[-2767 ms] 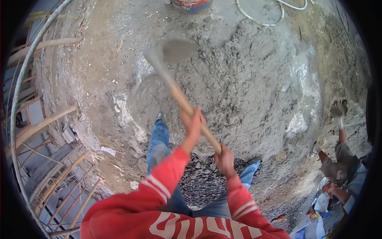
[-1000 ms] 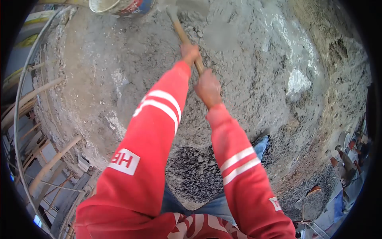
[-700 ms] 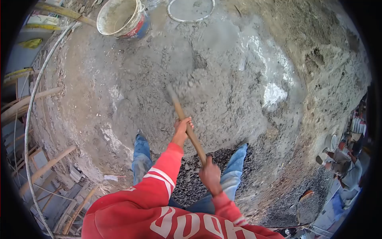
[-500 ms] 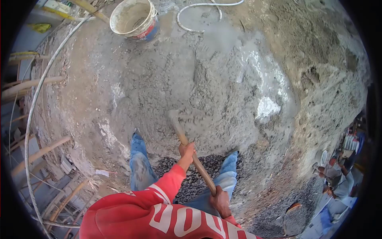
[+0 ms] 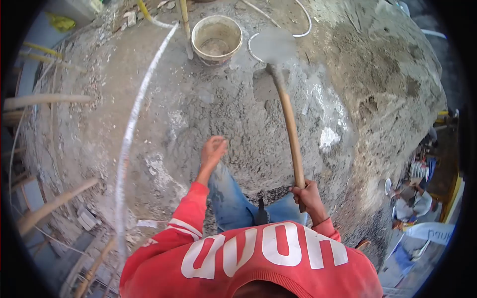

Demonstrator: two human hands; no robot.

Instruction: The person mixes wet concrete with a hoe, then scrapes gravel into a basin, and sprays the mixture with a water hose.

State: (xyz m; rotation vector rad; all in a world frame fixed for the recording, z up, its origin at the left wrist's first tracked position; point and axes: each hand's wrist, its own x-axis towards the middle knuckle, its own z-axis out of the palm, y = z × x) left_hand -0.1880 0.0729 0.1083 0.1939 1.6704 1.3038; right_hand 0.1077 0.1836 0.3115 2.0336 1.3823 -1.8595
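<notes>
A long wooden-handled hoe (image 5: pixel 289 126) reaches away from me over wet grey mortar (image 5: pixel 231 114). My right hand (image 5: pixel 309 195) is wrapped round the near end of its handle, beside my right knee. The grey blade at the far end is blurred and overlaps part of a pale hose (image 5: pixel 307 17). Off the handle, my left hand (image 5: pixel 213 150) hovers above the mortar in front of my left leg. Its fingers are loosely curled and somewhat apart, holding nothing.
A mortar-stained bucket (image 5: pixel 216 39) stands beyond the mix, beside a wooden pole (image 5: pixel 186 30). A pale hose-like line (image 5: pixel 136 109) runs down the left, near several wooden poles. Dark gravel lies by my feet. Another person (image 5: pixel 415 201) is at the far right.
My left hand has let go of the handle and moved left. The hoe's blade has swung forward and right, away from me. My right hand has risen, still gripping the handle.
</notes>
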